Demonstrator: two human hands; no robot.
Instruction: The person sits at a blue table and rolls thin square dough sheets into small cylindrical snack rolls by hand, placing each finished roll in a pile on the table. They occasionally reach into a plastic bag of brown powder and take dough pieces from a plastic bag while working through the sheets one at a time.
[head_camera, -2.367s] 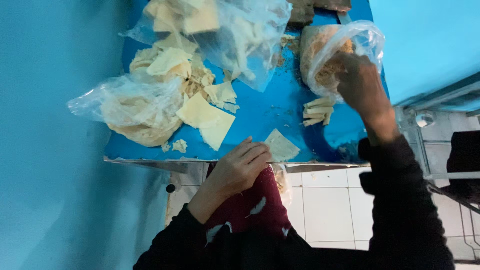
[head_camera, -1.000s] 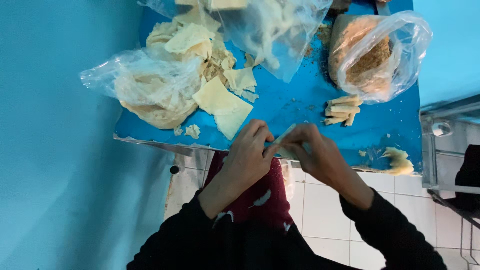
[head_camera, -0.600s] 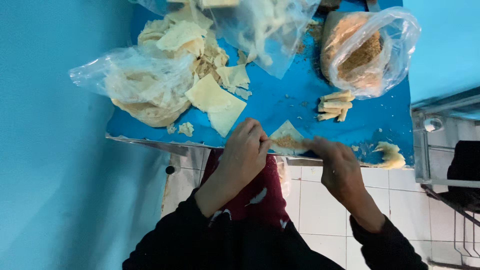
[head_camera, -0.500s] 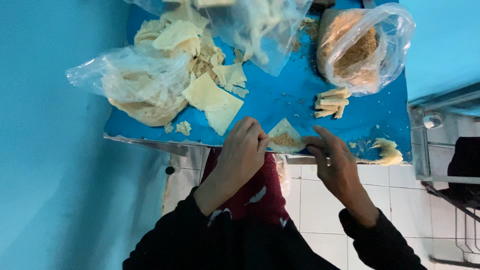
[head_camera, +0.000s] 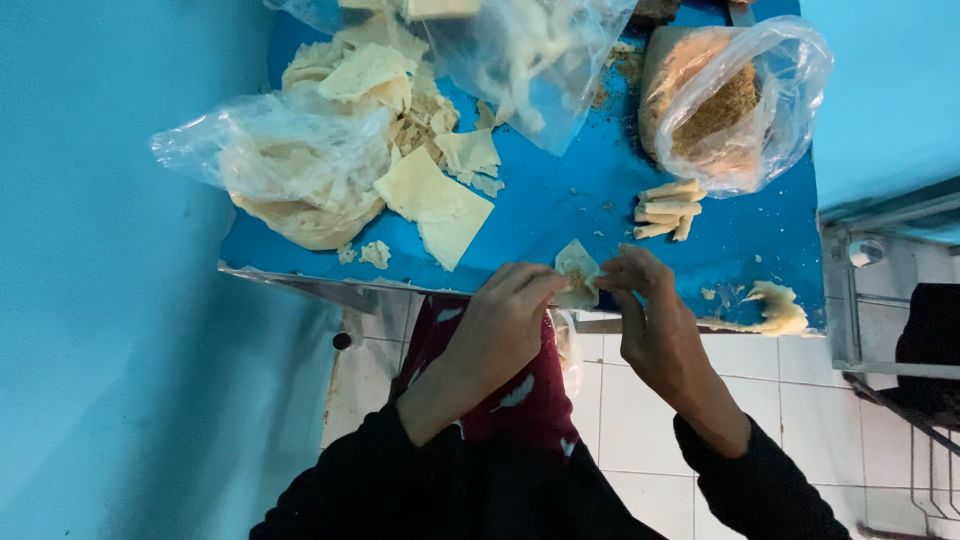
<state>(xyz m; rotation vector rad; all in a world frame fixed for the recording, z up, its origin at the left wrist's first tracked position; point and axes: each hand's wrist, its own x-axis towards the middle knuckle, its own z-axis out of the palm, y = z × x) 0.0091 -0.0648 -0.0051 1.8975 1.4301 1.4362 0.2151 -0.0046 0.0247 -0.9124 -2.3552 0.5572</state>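
Observation:
Both hands meet at the near edge of a blue table (head_camera: 560, 200). My left hand (head_camera: 500, 320) and my right hand (head_camera: 645, 310) pinch one small pale dough wrapper (head_camera: 578, 275) between their fingertips, folded up around a bit of brown filling. Flat square wrappers (head_camera: 435, 205) lie on the table just beyond my left hand. A few finished rolled pieces (head_camera: 668, 208) lie beyond my right hand.
A clear bag of brown crumbly filling (head_camera: 725, 105) stands open at the back right. Clear bags with pale dough sheets (head_camera: 300, 170) and scraps (head_camera: 520, 60) fill the left and back. A lump of dough scraps (head_camera: 770, 305) lies at the right near edge. Tiled floor below.
My right hand came back from the filling bag to the near edge and joined my left hand on the wrapper. The flat wrapper has been folded up between the fingers.

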